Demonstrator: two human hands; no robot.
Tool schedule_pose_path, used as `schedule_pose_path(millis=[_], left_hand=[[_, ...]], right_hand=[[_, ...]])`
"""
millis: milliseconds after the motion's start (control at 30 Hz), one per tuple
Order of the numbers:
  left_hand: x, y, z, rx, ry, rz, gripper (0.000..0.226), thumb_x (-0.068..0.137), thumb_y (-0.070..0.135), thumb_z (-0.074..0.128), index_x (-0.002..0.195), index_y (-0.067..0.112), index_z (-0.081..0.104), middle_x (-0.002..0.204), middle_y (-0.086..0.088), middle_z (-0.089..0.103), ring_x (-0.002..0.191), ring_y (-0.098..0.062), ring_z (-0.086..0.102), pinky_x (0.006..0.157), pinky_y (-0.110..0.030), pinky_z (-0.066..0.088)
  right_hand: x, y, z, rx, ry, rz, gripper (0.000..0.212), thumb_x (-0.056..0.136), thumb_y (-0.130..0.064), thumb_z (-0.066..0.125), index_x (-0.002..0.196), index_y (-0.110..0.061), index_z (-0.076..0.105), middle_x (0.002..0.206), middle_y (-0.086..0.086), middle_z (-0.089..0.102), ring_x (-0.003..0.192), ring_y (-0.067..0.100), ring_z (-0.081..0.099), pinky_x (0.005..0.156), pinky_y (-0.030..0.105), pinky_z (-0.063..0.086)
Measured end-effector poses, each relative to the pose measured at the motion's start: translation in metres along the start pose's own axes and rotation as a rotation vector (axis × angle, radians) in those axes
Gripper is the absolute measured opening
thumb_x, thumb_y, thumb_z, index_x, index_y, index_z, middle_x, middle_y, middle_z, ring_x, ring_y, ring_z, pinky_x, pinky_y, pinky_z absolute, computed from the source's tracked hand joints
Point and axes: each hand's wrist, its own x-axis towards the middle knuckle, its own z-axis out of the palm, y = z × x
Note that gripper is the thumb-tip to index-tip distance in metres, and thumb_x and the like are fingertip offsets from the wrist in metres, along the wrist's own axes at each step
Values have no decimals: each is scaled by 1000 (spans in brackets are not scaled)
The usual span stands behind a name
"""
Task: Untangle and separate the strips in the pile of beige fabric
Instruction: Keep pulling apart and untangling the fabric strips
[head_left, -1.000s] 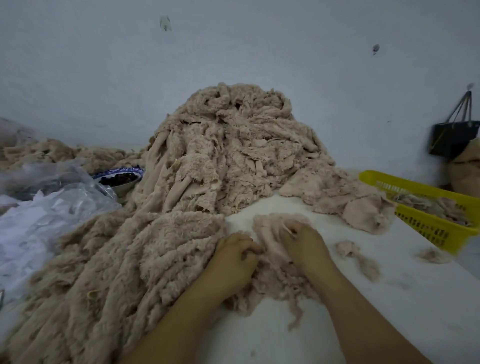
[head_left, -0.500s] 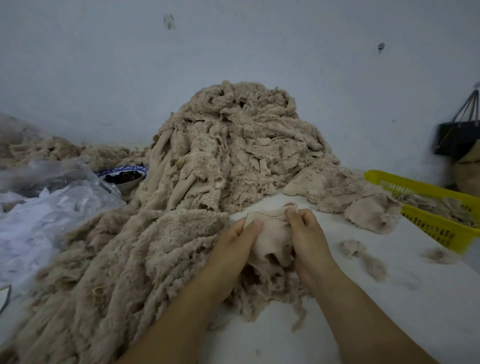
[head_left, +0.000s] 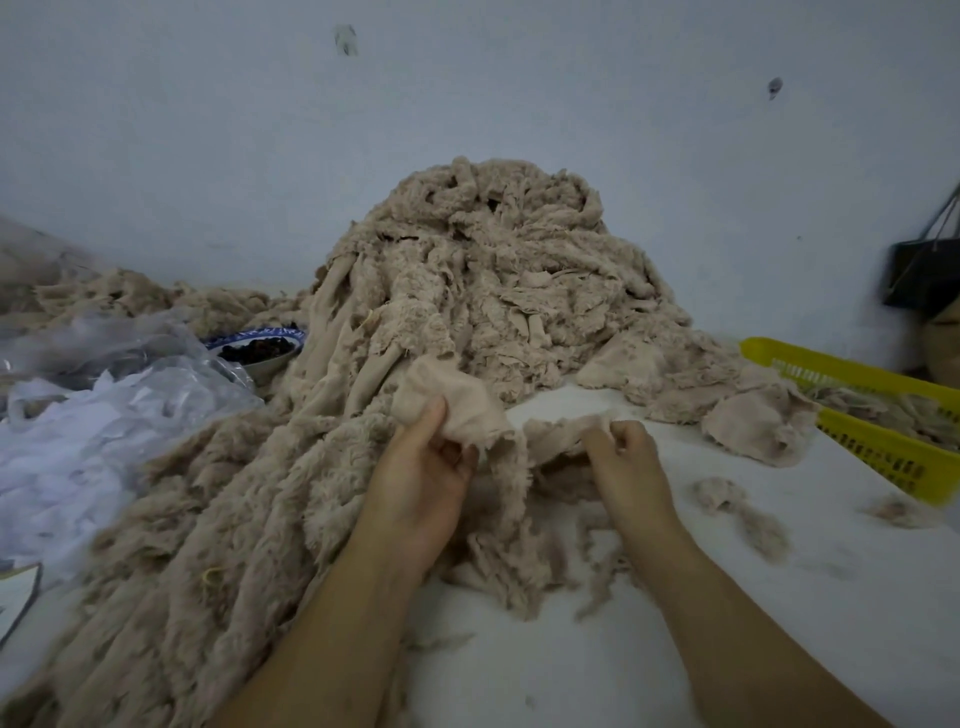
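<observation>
Two strips held: left hand (head_left: 421, 483) fingers grip a beige strip (head_left: 452, 400); right hand (head_left: 626, 462) fingers pinch a second strip (head_left: 561, 439). Yellow basket (head_left: 857, 375) holds beige scraps (head_left: 893, 405); blue-rimmed bowl (head_left: 228, 343) holds dark pieces (head_left: 257, 349).

No legible text, label, brand, number or sign in view. Blue pattern on bowl (head_left: 236, 339) rim: blurred, unreadable.
</observation>
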Motion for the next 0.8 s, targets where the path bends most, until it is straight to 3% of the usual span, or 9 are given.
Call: schedule_pose_path(millis=[67,133,233,300,367,467,633,700,800], left_hand=[[-1,-1,1,-83,-21,-58,31,81,12,67,111,7,66,99,-10,74,83,-15,72,61,-22,58],[-1,-2,3,-122,-26,-114,21,81,8,67,101,1,68,99,-15,72,82,-18,72,57,-22,58],[-1,-2,4,-141,-32,-109,18,82,10,66,96,-2,67,98,-19,72,82,-22,73,58,-24,59],[-1,0,5,-183,0,-80,21,80,12,67,96,-1,67,92,-18,74,77,-21,74,57,-25,59],[-1,3,3,-219,30,-60,17,76,11,68,88,0,70,83,-14,73,68,-17,72,54,-24,58],[2,7,-2,-263,36,-49,10,73,8,66,73,1,73,76,-10,70,62,-15,70,48,-21,54],[11,-3,-3,4,34,-86,26,77,17,68,97,1,74,94,-14,75,80,-20,74,74,-34,62],[11,-12,-6,231,-3,-77,40,86,30,63,114,2,69,105,-15,74,90,-21,74,70,-31,61],[2,-19,-4,519,-222,-121,69,92,61,49,129,4,59,120,-18,69,112,-29,66,93,-38,55]], right_hand=[[-10,-8,1,4,77,-195,26,98,-39,51,99,-14,58,113,3,47,92,2,55,83,21,50],[-23,-18,5,63,44,-386,27,96,-51,48,101,-28,60,115,-6,49,97,-16,48,79,-1,38],[-40,-24,12,4,-321,-380,38,81,-72,47,96,-40,59,98,-19,64,89,-12,58,69,3,42],[-44,-17,20,-278,-483,-386,23,87,-56,60,92,-34,59,87,-12,66,79,-3,61,65,15,47],[-37,-11,20,-449,-416,-374,13,92,-33,62,87,-23,57,82,-4,62,72,9,56,65,31,48],[-26,-11,6,-280,-112,-235,14,92,-19,59,84,-22,48,80,0,58,65,12,50,54,26,39],[-24,-15,-1,-31,73,-293,25,93,-6,52,89,-30,50,89,-1,59,74,17,54,58,28,40],[-25,-19,2,-57,68,-379,26,91,-1,51,96,-26,55,102,-2,57,86,5,54,68,22,44],[-29,-22,6,-161,58,-496,31,87,3,53,97,-26,53,106,-3,48,89,-15,46,71,5,38]])
